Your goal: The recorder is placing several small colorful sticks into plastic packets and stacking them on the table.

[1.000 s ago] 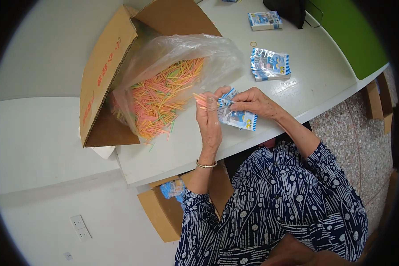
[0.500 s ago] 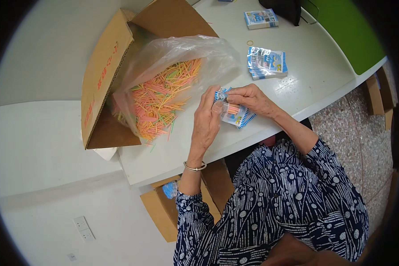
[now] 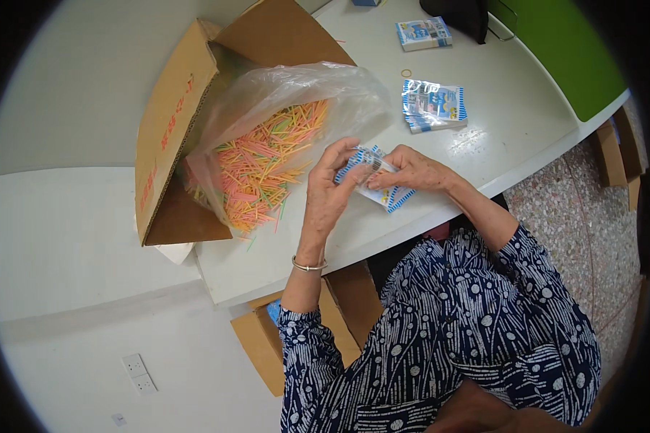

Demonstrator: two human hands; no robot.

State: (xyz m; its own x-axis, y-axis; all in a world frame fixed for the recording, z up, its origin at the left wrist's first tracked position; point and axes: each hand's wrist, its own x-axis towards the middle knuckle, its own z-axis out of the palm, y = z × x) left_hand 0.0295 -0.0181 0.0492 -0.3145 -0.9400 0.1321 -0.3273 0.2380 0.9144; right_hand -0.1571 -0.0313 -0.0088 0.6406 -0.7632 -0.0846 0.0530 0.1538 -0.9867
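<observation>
Over the table's near edge, both hands are at a small blue-and-white plastic packet point(image 3: 377, 193) with a clear part. My left hand point(image 3: 329, 189) curls round its left side, thumb against the clear plastic, a bracelet at the wrist. From the right, my right hand point(image 3: 420, 172) pinches the packet between thumb and fingers. Pinkish sticks show faintly by the right fingertips, partly hidden. Another striped packet point(image 3: 403, 201) shows beneath, mostly covered. To the left, many thin pink, yellow and green sticks point(image 3: 256, 162) lie in a clear plastic bag point(image 3: 347, 86).
The bag spills from a cardboard box point(image 3: 173, 123) tipped on the white table point(image 3: 498, 155). Stacked packets point(image 3: 435, 105) lie beyond my right hand, more packets point(image 3: 424, 34) farther back, with a rubber band point(image 3: 406, 73) between. Below the table stands an open carton point(image 3: 256, 350).
My left fingers have opened wider around the packet. My right fingers have shifted down over its clear part, covering most of the sticks that showed there before.
</observation>
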